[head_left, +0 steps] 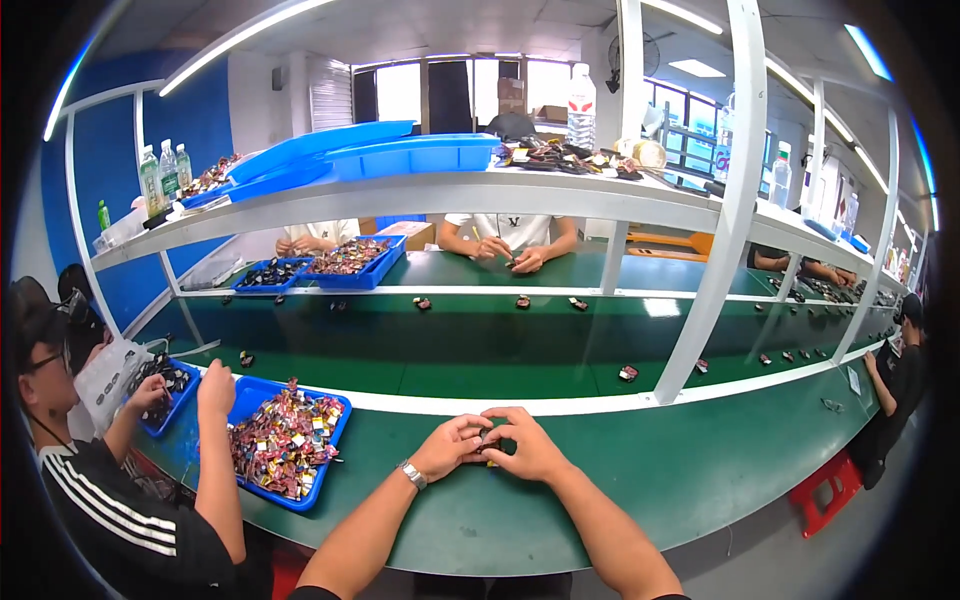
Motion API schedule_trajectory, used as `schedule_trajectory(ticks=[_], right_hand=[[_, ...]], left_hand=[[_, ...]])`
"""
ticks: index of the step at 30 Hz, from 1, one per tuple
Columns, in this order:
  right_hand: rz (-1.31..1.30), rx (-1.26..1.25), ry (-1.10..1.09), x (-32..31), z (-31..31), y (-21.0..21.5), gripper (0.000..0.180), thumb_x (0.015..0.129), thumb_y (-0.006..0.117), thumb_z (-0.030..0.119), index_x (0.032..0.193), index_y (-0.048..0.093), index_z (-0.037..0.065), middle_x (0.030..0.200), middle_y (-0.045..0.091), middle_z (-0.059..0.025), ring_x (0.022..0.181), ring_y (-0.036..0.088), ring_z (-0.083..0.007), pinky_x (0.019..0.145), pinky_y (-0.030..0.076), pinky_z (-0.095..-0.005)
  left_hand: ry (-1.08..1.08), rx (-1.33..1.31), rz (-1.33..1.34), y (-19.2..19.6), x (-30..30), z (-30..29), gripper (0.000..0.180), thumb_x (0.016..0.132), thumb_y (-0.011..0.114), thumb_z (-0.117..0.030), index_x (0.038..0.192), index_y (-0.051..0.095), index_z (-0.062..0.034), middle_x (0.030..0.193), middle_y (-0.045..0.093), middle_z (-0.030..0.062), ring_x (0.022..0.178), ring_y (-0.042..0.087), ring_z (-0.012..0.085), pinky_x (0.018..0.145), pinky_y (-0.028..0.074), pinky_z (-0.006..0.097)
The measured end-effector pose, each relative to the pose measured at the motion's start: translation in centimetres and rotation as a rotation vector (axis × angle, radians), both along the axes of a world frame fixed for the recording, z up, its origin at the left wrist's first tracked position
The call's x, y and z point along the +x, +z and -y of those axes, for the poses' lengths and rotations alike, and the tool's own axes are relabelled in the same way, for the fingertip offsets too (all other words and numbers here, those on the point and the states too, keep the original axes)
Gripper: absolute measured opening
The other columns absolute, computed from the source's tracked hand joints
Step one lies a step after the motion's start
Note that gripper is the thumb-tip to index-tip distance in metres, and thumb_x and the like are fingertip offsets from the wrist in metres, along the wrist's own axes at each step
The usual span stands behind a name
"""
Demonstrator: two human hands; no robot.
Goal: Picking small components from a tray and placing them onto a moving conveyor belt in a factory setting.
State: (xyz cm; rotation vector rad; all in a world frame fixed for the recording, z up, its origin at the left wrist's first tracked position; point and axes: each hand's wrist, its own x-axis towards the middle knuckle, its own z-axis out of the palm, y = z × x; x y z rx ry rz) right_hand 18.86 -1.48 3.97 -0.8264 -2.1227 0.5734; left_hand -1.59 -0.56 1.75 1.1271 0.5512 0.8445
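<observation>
left hand (452, 447), right hand (528, 446), fingertips pinched together

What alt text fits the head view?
The left hand and right hand meet over a small dark part above a green workbench. A blue tray of colourful pieces sits to the left.

Workbench (640, 470): dark green top, white edge strip. Near-left tray (325, 470): bright blue, filled with multicoloured small parts (285, 440), mostly red, yellow, purple. Far-left trays (385, 268): same blue. Shelf frame (735, 200): white. Left wall (110, 160): blue. Stool (825, 490), near right: red. Neighbour's sleeve (110, 510): black, white stripes.
</observation>
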Motion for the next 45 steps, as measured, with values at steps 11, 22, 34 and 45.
schedule_trajectory(ticks=[11,22,34,45], right_hand=[[-0.064,0.142,-0.189,-1.4,0.3,-1.0,0.010,0.078,0.071,0.011,0.087,0.070,0.007,0.117,0.061,-0.0054,0.111,0.054,-0.0263,0.090,0.049,-0.0366],[-0.076,0.124,-0.231,-1.7,0.6,-1.4,0.013,0.079,0.071,0.011,0.092,0.073,0.009,0.115,0.061,-0.0044,0.110,0.054,-0.0259,0.091,0.049,-0.0368],[-0.153,0.117,-0.214,-2.6,0.6,-1.4,0.017,0.077,0.070,0.008,0.094,0.072,0.009,0.117,0.061,-0.0062,0.114,0.053,-0.0276,0.095,0.047,-0.0389],[-0.166,0.141,-0.273,-2.4,0.7,-1.4,0.015,0.074,0.070,0.006,0.089,0.072,0.009,0.116,0.061,-0.0059,0.111,0.054,-0.0280,0.095,0.047,-0.0390]], left_hand=[[0.066,-0.025,0.077,-1.1,0.0,-0.3,0.025,0.098,0.050,-0.009,0.123,0.048,-0.0073,0.115,0.057,0.0075,0.107,0.059,0.0190,0.094,0.051,0.038],[0.067,-0.040,0.102,-0.9,0.1,-0.1,0.025,0.098,0.049,-0.009,0.123,0.048,-0.0069,0.117,0.057,0.0091,0.109,0.059,0.0206,0.095,0.051,0.039],[0.139,-0.023,0.124,-1.6,0.1,-0.4,0.022,0.097,0.053,-0.010,0.119,0.049,-0.0058,0.124,0.055,0.0118,0.112,0.057,0.0209,0.096,0.050,0.039],[0.076,-0.021,0.207,-1.4,0.3,-0.2,0.024,0.097,0.055,-0.011,0.120,0.048,-0.0062,0.130,0.053,0.0120,0.117,0.056,0.0227,0.100,0.048,0.042]])
